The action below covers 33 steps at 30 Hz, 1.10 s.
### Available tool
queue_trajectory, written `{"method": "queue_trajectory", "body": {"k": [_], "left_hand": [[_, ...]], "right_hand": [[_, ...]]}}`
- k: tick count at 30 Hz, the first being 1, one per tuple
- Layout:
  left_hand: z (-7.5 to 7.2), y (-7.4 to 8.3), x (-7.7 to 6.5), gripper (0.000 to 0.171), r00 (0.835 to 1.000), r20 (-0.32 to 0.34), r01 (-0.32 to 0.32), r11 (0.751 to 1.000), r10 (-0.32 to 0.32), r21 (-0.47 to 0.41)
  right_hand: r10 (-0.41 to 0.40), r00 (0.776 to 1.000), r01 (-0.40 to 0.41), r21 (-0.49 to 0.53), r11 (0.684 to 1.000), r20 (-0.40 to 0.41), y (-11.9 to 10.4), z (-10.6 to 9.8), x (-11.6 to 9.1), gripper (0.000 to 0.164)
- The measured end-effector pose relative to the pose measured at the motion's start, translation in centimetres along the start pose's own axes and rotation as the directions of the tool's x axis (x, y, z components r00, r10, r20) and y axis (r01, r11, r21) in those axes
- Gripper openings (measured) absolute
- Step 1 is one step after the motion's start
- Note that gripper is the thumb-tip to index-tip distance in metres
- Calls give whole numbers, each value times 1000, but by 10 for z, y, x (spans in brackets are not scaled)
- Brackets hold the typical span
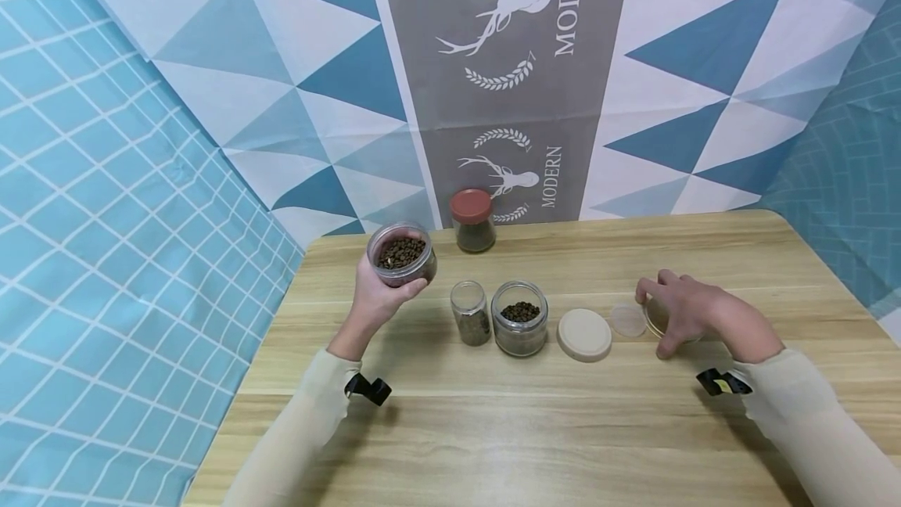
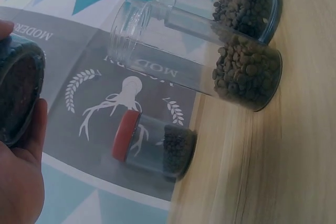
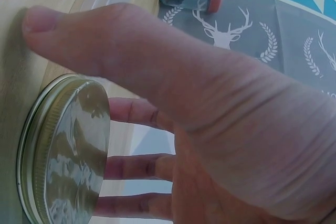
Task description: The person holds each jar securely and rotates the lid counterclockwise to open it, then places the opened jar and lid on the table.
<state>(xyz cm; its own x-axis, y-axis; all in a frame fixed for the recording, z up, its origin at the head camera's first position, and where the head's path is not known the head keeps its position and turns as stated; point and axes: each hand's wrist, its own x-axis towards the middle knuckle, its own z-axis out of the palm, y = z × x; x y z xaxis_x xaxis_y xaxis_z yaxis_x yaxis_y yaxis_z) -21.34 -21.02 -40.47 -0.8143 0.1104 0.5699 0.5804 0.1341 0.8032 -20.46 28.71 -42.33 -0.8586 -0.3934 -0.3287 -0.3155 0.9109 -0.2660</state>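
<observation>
My left hand (image 1: 375,300) grips a wide clear jar (image 1: 425,266) of brown beans, raised over the back left of the table, its mouth tipped toward me. In the left wrist view the base of this jar (image 2: 23,85) shows at the left edge. On the right, my right hand (image 1: 693,310) arches over a gold metal lid (image 3: 76,153) on the table. Its fingers reach to the lid's far edge, while the thumb stretches out apart from it. A thin translucent disc (image 1: 627,321) lies just left of that lid.
Mid-table stand a narrow open jar (image 1: 473,325) and a wider open jar (image 1: 521,337), both partly filled with beans. Beside them lies a cream lid (image 1: 584,334). A red-lidded jar (image 1: 473,223) stands at the back, close to the patterned cloth wall (image 1: 507,170).
</observation>
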Motion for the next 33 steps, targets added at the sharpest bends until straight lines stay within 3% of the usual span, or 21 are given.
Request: {"method": "queue_trajectory", "body": {"k": [9, 14, 24, 28, 33], "left_hand": [[-1, -7, -5, 90, 1000, 20, -1, 1000, 1, -8], [-3, -12, -10, 95, 999, 11, 44, 999, -44, -21], [-4, -20, -19, 92, 989, 33, 140, 989, -142, 48], [-5, -23, -23, 93, 977, 58, 200, 977, -204, 78], [-7, -28, -26, 95, 950, 99, 281, 949, -297, 145]], "right_hand": [[3, 1000, -4, 19, 1000, 11, 0, 1, 0, 81], [4, 1000, -4, 15, 1000, 13, -1, 0, -1, 82], [10, 1000, -10, 8, 1000, 13, -1, 1, 0, 83], [4, 1000, -4, 17, 1000, 7, -1, 1, -1, 83], [1, 1000, -1, 33, 999, 6, 0, 2, -1, 82]]}}
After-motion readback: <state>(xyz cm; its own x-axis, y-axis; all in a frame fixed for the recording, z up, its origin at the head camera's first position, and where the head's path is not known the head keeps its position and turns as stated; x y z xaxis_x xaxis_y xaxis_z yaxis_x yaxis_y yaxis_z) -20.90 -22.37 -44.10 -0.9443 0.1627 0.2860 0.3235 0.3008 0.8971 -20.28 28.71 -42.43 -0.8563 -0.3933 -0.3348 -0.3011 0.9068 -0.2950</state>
